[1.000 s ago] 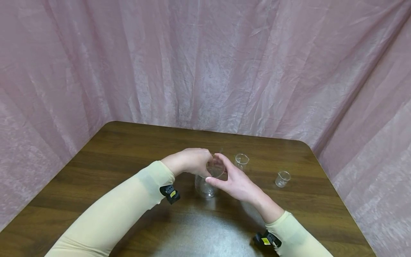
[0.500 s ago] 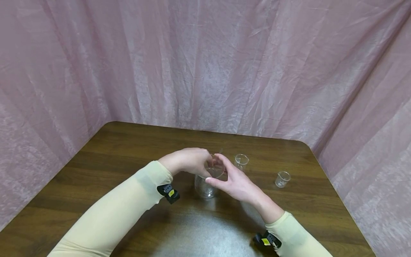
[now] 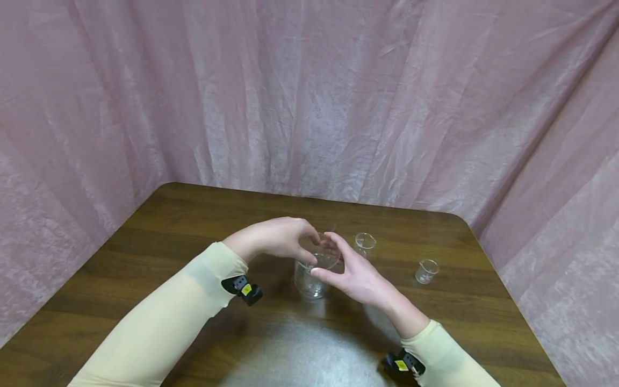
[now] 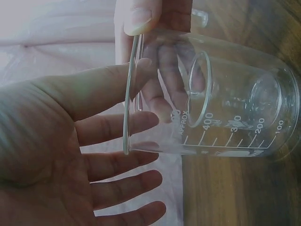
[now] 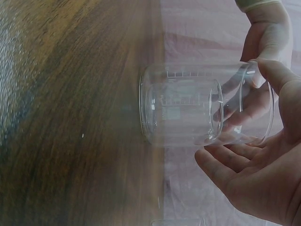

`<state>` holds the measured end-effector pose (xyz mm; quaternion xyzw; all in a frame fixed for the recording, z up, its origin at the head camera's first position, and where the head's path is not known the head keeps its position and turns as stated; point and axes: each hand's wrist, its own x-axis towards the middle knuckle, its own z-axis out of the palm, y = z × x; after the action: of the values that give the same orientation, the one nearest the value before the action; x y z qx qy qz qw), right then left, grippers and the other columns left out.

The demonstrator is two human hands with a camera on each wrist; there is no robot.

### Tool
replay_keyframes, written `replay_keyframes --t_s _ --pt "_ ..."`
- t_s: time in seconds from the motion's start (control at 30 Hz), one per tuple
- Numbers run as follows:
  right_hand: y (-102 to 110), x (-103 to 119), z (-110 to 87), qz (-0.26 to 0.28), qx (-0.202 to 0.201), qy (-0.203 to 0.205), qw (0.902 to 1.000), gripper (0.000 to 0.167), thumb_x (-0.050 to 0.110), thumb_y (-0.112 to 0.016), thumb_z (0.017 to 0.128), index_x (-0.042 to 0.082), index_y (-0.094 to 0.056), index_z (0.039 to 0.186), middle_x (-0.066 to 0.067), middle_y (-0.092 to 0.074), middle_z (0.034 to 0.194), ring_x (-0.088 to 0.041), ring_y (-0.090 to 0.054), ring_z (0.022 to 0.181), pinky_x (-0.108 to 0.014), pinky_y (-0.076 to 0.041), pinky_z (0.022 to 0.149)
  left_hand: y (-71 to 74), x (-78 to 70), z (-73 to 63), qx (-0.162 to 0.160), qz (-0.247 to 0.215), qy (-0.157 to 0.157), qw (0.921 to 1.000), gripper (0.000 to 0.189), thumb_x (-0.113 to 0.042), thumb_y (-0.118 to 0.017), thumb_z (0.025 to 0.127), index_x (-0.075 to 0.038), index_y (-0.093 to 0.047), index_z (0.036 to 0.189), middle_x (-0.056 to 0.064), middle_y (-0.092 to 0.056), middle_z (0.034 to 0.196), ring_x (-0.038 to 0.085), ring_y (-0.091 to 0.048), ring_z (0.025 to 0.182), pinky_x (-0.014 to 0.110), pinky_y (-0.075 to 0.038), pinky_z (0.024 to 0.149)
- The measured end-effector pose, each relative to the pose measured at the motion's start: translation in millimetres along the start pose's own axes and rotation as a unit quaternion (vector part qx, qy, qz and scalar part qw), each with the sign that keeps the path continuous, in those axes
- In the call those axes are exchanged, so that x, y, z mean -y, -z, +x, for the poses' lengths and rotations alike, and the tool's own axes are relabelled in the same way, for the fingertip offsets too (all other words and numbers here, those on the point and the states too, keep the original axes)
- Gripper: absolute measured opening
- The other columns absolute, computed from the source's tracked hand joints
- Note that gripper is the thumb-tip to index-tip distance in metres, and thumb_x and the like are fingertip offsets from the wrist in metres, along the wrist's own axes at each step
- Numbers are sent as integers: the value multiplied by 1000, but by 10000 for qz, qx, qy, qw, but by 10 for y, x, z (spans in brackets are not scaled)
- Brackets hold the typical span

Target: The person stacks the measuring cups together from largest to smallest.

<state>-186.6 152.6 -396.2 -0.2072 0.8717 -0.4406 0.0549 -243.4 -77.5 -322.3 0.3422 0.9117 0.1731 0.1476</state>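
Note:
A large clear glass beaker (image 3: pixel 306 282) with white graduations stands upright on the table in front of me. Inside it sits a smaller beaker (image 4: pixel 209 89), its rim well below the large one's rim. My right hand (image 3: pixel 360 277) holds the large beaker near its top, thumb at the rim and fingers curved round the side, as the right wrist view (image 5: pixel 263 174) of that hand shows. Beside the same rim is my left hand (image 3: pixel 278 237), its fingers spread and extended with nothing gripped. Whether the left fingertips touch the glass I cannot tell.
Behind the right hand stands a medium glass beaker (image 3: pixel 365 241), partly covered by it. Farther right is a small beaker (image 3: pixel 427 272). The brown wooden table (image 3: pixel 193 226) ends at a pink curtain (image 3: pixel 309 107) at the back and sides.
My left hand has drawn back to the left and opened its fingers, coming away from inside the large beaker. The right hand and the large beaker have stayed in place.

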Motion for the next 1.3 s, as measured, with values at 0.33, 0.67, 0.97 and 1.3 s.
replay_keyframes --t_s 0.33,0.67,0.97,1.3 --pt "9 -3 2 -52 -1 10 10000 88 49 -82 100 17 -38 169 -3 -58 160 -32 -54 147 -58 -43 121 1 76 -110 -288 -185 -119 9993 54 -41 -87 96 -14 -74 141 0 -72 142 24 -63 138 47 -50 115" --pt "16 -2 10 -73 3 50 10000 87 49 -83 100 19 -39 168 0 -59 159 -30 -56 145 -57 -44 119 -26 135 -188 -442 -419 -256 9978 63 -40 -87 98 -13 -66 151 3 -66 151 25 -59 143 49 -47 119" --pt "18 -3 9 -19 18 60 10000 87 47 -83 100 17 -38 169 -2 -59 159 -29 -55 147 -57 -43 120 -70 187 -258 -603 -674 -229 9956 73 -42 -86 98 -10 -58 158 5 -61 158 26 -55 148 51 -44 122" --pt "14 -5 11 17 4 84 10000 87 46 -83 100 17 -39 169 -2 -59 158 -27 -55 148 -56 -42 121 -137 251 -310 -586 -993 -263 9930 83 -44 -86 98 -5 -52 163 11 -54 164 30 -48 154 52 -38 126"
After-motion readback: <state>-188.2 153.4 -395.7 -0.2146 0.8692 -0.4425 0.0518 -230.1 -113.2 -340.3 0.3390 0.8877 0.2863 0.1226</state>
